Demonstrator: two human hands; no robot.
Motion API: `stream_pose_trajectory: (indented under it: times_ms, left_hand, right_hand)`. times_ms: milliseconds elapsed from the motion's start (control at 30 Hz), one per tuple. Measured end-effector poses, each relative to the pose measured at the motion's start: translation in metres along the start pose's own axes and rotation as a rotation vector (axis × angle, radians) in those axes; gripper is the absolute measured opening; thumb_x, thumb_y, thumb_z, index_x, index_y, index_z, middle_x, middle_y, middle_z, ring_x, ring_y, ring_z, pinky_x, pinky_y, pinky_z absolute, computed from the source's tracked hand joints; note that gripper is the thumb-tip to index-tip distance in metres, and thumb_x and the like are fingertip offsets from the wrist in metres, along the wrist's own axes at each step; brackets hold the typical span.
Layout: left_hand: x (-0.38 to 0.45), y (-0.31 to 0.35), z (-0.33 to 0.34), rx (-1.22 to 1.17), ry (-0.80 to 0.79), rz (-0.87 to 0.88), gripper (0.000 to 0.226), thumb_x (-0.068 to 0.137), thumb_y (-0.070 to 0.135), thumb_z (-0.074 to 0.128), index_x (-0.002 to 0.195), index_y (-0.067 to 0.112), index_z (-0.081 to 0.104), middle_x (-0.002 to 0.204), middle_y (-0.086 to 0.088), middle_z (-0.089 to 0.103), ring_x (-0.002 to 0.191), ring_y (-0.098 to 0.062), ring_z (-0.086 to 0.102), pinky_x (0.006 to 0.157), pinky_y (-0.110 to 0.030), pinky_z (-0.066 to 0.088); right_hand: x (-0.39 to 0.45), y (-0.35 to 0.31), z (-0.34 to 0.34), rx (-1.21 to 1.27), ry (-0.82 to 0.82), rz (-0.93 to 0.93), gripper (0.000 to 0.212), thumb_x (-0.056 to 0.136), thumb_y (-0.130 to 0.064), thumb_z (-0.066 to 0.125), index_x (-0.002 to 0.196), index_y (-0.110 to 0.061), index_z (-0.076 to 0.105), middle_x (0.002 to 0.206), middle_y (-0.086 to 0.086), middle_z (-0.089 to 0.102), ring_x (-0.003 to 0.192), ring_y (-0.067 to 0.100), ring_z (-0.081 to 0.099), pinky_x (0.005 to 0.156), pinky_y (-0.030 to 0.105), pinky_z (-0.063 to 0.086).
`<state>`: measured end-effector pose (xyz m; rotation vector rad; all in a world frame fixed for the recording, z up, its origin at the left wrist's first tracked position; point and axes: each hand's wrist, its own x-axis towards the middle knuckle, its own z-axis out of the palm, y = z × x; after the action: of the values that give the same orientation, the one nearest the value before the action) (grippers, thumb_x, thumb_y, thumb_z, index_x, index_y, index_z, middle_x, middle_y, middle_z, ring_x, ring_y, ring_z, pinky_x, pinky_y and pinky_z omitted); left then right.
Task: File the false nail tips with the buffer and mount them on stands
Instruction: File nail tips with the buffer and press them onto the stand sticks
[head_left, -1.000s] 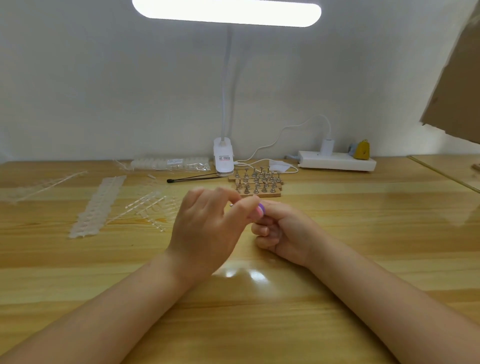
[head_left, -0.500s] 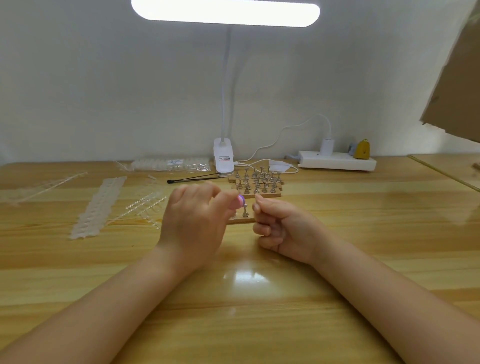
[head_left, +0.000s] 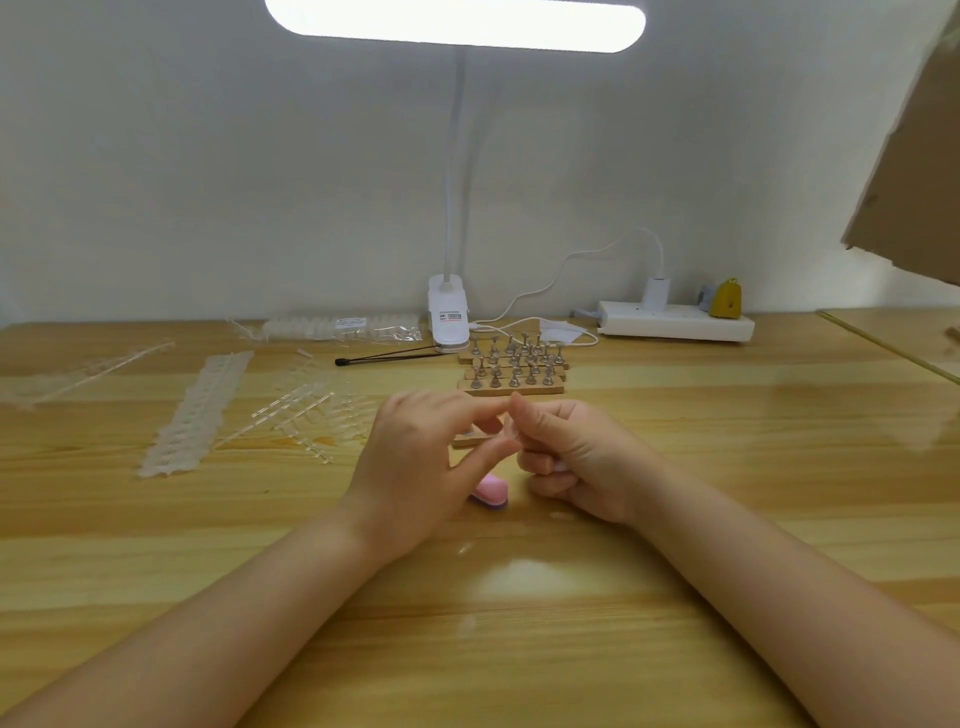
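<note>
My right hand (head_left: 576, 457) is curled, pinching a small clear nail tip (head_left: 512, 429) at its fingertips. My left hand (head_left: 415, 457) is beside it, with index finger and thumb spread on either side of the tip; I cannot tell whether they touch it. The pink and purple buffer (head_left: 491, 491) lies on the table just under my left fingers. A short wooden stand strip (head_left: 470, 442) sits behind my left fingers, mostly hidden. Further back are rows of metal stands on wooden bases (head_left: 514, 370).
Clear nail-tip strips (head_left: 195, 415) and loose sprues (head_left: 306, 410) lie to the left. A bag of tips (head_left: 343, 327), a black tool (head_left: 389, 356), the lamp clamp (head_left: 448, 319) and a power strip (head_left: 675, 322) line the back edge. Cardboard (head_left: 914, 171) hangs at the upper right.
My left hand has let go of the buffer, which now lies on the table. Both hands have stayed close together over the stand strip.
</note>
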<state>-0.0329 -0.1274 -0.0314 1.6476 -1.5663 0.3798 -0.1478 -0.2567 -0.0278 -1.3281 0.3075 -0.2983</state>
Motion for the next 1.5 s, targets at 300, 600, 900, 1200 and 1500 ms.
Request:
stream_pose_trajectory:
  times_ms: [300,600,900,1200,1500]
  left_hand:
    - [-0.001,-0.005,-0.002,0.231,0.144,-0.048,0.028,0.079,0.049,0.065,0.078,0.021,0.070,0.067,0.013,0.064,0.066,-0.014,0.059,0.071,-0.035,0.040]
    - [-0.001,-0.016,-0.004,0.464,0.142,0.178,0.037,0.084,0.052,0.056,0.071,0.019,0.066,0.065,0.010,0.062,0.063,-0.021,0.060,0.069,-0.036,0.038]
    - [0.009,-0.021,-0.024,0.072,-0.509,-0.090,0.063,0.062,0.076,0.059,0.117,0.045,0.056,0.097,0.025,0.057,0.088,0.002,0.052,0.080,-0.027,0.046]
    - [0.012,-0.030,-0.020,-0.037,-0.419,-0.039,0.022,0.077,0.059,0.062,0.089,0.040,0.063,0.092,0.019,0.059,0.086,0.001,0.053,0.073,-0.014,0.041]
    - [0.006,-0.018,-0.006,-0.142,0.001,-0.016,0.024,0.084,0.041,0.065,0.103,0.027,0.068,0.091,0.016,0.053,0.072,-0.010,0.053,0.064,-0.022,0.046]
  right_hand:
    - [-0.001,0.003,0.003,-0.063,0.056,-0.028,0.023,0.075,-0.031,0.071,0.080,-0.009,0.065,0.056,-0.004,0.050,0.047,0.008,0.038,0.041,0.018,0.019]
    - [-0.004,0.000,0.006,-0.146,0.067,0.018,0.017,0.087,-0.013,0.065,0.098,0.001,0.062,0.048,-0.006,0.051,0.040,0.006,0.039,0.035,0.015,0.026]
    - [0.002,0.000,0.001,0.043,0.183,-0.028,0.013,0.090,-0.016,0.060,0.090,-0.005,0.066,0.054,-0.003,0.044,0.045,0.005,0.037,0.036,0.014,0.026]
    - [0.004,0.006,0.000,0.102,0.204,-0.039,0.018,0.091,-0.016,0.059,0.097,0.000,0.063,0.058,-0.001,0.041,0.046,0.004,0.037,0.035,0.013,0.028]
    - [0.002,0.007,0.007,0.162,0.054,-0.033,0.017,0.078,-0.018,0.063,0.090,-0.008,0.058,0.067,-0.001,0.048,0.046,0.003,0.039,0.034,0.012,0.031]
